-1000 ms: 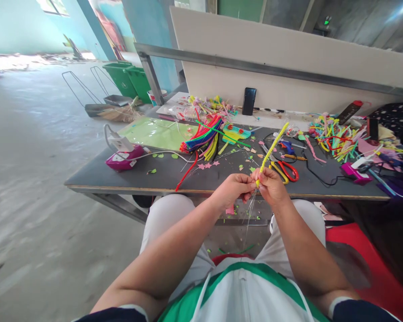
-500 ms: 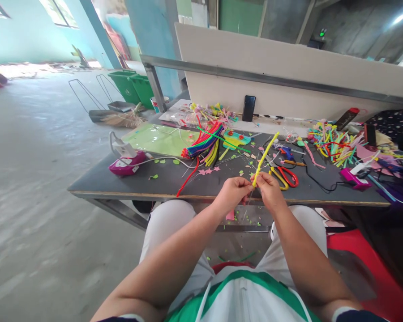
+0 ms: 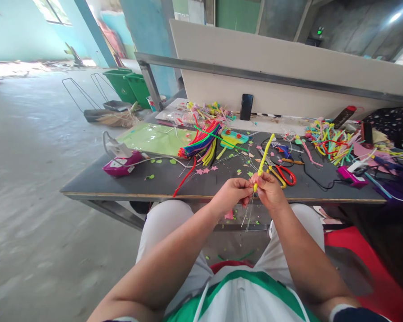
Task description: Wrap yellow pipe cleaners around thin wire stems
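Just past the table's front edge, both hands pinch the lower end of a yellow pipe cleaner (image 3: 266, 154), which slants upward over the table. My left hand (image 3: 234, 193) is closed at its bottom tip, fingers pressed together. Around it a little higher, my right hand (image 3: 269, 190) is closed too. Thin bare wires (image 3: 247, 215) hang below the fingers. Red-and-yellow-handled scissors (image 3: 285, 175) lie on the table beyond my right hand. A bundle of coloured pipe cleaners (image 3: 203, 142) rests to the left, with a red one (image 3: 184, 178) reaching the front edge.
A magenta power strip (image 3: 122, 163) sits at the table's left, another (image 3: 352, 177) at the right. A phone (image 3: 246, 107) leans on the back board. Many cut pipe cleaners (image 3: 332, 141) are heaped at right. A glue gun (image 3: 285, 151) lies behind the scissors. Part of another person shows at the right edge.
My right hand has shifted slightly on the yellow pipe cleaner, and a short yellow piece now shows beneath its fingers. The wires hang more visibly below. The view has moved a little.
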### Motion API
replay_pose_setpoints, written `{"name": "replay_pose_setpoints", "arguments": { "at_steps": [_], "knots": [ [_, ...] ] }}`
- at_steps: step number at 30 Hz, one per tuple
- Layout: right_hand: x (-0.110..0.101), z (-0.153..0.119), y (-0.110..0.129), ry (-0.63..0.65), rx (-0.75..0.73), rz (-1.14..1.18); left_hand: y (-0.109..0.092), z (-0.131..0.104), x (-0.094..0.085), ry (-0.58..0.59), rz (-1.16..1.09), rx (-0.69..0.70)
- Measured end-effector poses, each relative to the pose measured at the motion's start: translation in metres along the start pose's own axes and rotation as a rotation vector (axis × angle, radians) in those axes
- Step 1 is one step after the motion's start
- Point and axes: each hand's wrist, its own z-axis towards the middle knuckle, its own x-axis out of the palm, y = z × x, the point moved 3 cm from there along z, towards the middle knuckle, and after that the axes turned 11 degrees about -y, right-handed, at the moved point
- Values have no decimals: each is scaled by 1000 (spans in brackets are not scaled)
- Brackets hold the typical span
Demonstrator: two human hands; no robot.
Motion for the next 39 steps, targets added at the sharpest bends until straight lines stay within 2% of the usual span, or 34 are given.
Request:
{"name": "replay_pose_setpoints", "arguments": {
  "at_steps": [7,12,14,19,22,25,28,33,36,39],
  "knots": [
    [7,-3,0,95,38,69,5,-2,5,68,-108,-75],
    [3,-2,1,113,43,-8,3,-4,8,43,-98,-72],
    [-1,1,0,75,25,-66,2,-2,5,-14,-20,-42],
    [-5,6,-5,-94,-48,-268,2,5,-5,-272,271,29],
    [-5,6,-7,-177,-66,-334,2,6,-5,-334,399,55],
    [-5,5,-5,-159,-42,-304,2,4,-2,-237,273,8],
    [-4,3,-1,-34,25,-170,1,0,4,-66,50,-55],
    [3,-3,6,115,51,2,4,-7,13,63,-151,-150],
    [6,-4,7,144,27,32,5,-8,15,77,-184,-164],
    [3,0,3,98,44,-26,1,-6,11,-1,-91,-82]
  ]
}}
